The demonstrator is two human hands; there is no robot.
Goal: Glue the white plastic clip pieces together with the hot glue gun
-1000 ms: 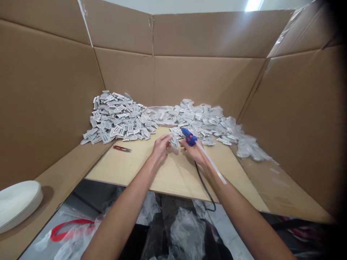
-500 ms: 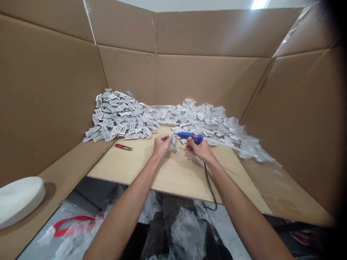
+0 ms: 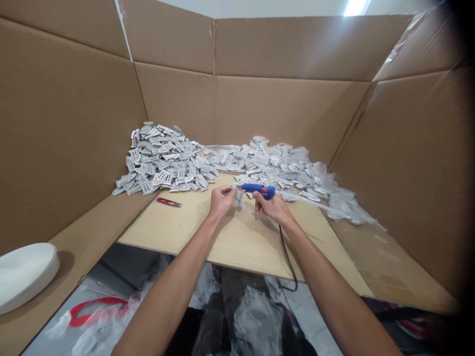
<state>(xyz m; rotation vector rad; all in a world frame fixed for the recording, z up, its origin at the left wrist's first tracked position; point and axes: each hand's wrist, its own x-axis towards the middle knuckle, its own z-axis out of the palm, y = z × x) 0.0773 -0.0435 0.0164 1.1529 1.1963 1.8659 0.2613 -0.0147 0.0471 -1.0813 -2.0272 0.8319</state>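
Observation:
My left hand [image 3: 221, 200] pinches a small grey-and-white piece [image 3: 238, 197] above the wooden board [image 3: 185, 227]. My right hand [image 3: 272, 206] is closed around a blue glue gun [image 3: 259, 190]. Its nozzle points left and meets or nearly meets the piece by my left fingertips; I cannot tell whether they touch. A long translucent glue stick [image 3: 302, 199] sticks out of the gun's back end, and a black cord [image 3: 285, 252] hangs from below my right hand over the board's front edge.
A heap of grey-and-white pieces [image 3: 166, 160] lies at the back left, and plastic-wrapped ones [image 3: 282, 160] at the back right. Red thread snips [image 3: 168, 202] lie on the board's left. A white bowl [image 3: 27, 277] stands far left. Cardboard walls [image 3: 289, 109] surround the board.
The glue gun and my right hand have shifted slightly left and down, with the nozzle still at the piece. My left hand has barely moved.

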